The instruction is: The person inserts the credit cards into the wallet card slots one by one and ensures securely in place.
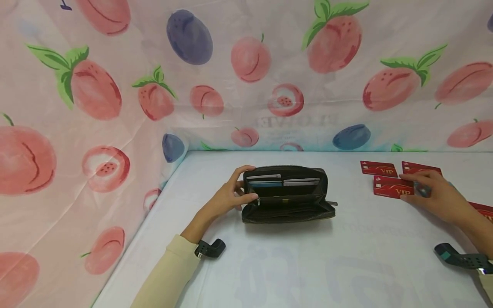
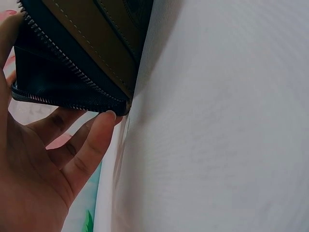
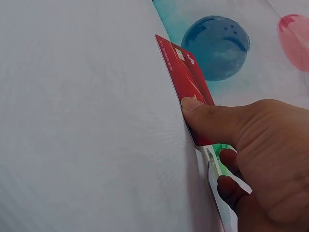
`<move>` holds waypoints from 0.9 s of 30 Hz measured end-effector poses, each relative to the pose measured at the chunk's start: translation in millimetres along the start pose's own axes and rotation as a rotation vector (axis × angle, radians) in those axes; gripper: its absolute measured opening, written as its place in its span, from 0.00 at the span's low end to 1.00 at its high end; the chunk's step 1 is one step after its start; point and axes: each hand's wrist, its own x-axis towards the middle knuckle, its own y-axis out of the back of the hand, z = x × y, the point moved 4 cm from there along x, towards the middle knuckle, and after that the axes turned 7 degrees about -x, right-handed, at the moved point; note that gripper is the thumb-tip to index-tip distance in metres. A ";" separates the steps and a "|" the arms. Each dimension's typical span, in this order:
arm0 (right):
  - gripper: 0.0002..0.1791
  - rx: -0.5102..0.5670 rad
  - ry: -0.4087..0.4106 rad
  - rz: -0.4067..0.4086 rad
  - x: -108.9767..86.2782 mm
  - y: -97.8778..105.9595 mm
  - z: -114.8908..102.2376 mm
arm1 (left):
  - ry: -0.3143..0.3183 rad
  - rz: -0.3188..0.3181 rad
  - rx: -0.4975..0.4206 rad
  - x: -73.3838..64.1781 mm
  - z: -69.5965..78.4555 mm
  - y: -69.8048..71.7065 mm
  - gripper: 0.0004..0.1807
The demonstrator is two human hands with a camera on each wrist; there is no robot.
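"Where is the wallet (image 1: 289, 210)?"

"On the table (image 1: 346, 261), unzipped and gaping, its near end gripped by the left hand (image 1: 234, 191). From the head you also see slotted cards (image 1: 266, 184) inside, grey and blue."

"What does the left wrist view add?"

"The outside: a brown panel (image 2: 87, 34) with pale stitching, and the zip teeth close up. Neither reads clearly from above."

"And the right hand (image 1: 439, 194)?"

"Well apart from the left, over the table, with a VIP card (image 1: 390, 187) pinched between thumb and fingers. The right wrist view catches a number printed along that card's edge, which is too small to make out from the head."

"What lies around it?"

"Two more red cards (image 1: 378, 168), just beyond the right hand's fingertips; only the head camera gets both. A further red card (image 1: 483, 209), cut off by the picture's edge, is beside the right forearm."

"Farther out?"

"A fruit-print cloth (image 1: 231, 124) rises beyond both hands."
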 end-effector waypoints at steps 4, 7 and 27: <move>0.37 0.006 0.015 0.009 -0.2 1.0 -0.6 | 0.005 -0.009 -0.013 -2.5 8.5 -1.2 0.38; 0.37 0.011 0.005 0.004 -0.4 1.7 -0.4 | 0.014 -0.022 -0.022 -6.8 21.7 -2.5 0.38; 0.33 0.003 -0.013 0.003 -1.8 7.2 6.3 | 0.009 0.000 0.004 0.8 -1.6 0.9 0.38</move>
